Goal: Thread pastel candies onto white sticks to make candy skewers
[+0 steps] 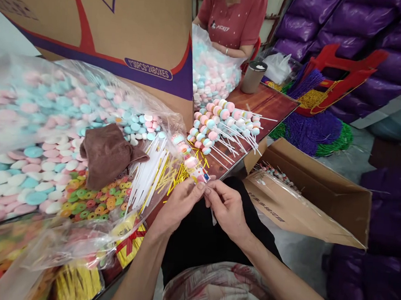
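Both hands meet over my lap at the lower end of a marshmallow skewer in a clear printed wrapper. My left hand is closed around that end, thumb on top. My right hand pinches at the same spot, its fingertips touching the left ones; what lies between them is hidden. A pale tail of wrapper or stick shows below the fingers. Just left of the skewer lie gold twist ties and white sticks. Beyond it, finished marshmallow skewers are piled on the table.
A large bag of marshmallows, a brown cloth and gummy rings cover the left side. A tall carton stands behind. An open carton is at right. Across the table sits a person near a tumbler.
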A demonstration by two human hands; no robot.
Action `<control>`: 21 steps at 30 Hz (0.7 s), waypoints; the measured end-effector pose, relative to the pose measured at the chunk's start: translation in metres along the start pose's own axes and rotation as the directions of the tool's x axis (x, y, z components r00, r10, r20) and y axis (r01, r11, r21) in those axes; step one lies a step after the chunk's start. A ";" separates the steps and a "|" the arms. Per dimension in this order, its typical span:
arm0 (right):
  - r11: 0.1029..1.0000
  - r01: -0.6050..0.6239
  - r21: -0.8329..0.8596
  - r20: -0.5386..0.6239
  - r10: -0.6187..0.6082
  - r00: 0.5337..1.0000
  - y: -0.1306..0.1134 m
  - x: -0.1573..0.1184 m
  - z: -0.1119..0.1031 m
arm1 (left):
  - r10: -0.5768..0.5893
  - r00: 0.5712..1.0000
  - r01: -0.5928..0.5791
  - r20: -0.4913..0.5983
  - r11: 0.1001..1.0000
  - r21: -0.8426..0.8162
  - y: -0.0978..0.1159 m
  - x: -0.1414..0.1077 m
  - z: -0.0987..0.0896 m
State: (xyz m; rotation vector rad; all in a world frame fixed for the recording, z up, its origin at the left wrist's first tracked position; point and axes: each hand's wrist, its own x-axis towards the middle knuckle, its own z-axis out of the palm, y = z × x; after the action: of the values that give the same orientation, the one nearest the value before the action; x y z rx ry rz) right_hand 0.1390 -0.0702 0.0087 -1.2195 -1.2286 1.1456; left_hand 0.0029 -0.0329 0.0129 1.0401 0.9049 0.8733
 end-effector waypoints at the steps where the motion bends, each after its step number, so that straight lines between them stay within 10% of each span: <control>1: 0.999 0.017 -0.038 0.001 -0.017 1.000 0.001 -0.001 0.001 | -0.004 0.999 0.000 -0.036 0.993 -0.119 0.001 0.000 0.000; 5: 0.990 0.043 -0.132 0.044 -0.038 0.998 0.010 -0.002 0.007 | -0.048 0.983 -0.022 -0.179 0.929 -0.371 0.002 0.003 0.004; 14: 0.997 -0.069 -0.043 0.133 0.075 0.988 0.012 0.000 0.021 | 0.046 0.930 -0.151 -0.364 0.952 -0.266 -0.013 -0.008 0.002; 21: 0.805 -0.396 0.443 0.289 0.290 0.912 -0.005 -0.004 0.053 | 0.030 0.944 -0.115 -0.328 0.963 -0.243 -0.013 -0.045 -0.015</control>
State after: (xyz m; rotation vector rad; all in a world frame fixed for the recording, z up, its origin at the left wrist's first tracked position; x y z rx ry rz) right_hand 0.0858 -0.0729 0.0116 -0.9603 -0.7878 1.7734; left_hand -0.0258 -0.0721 0.0056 0.7180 0.9953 1.2146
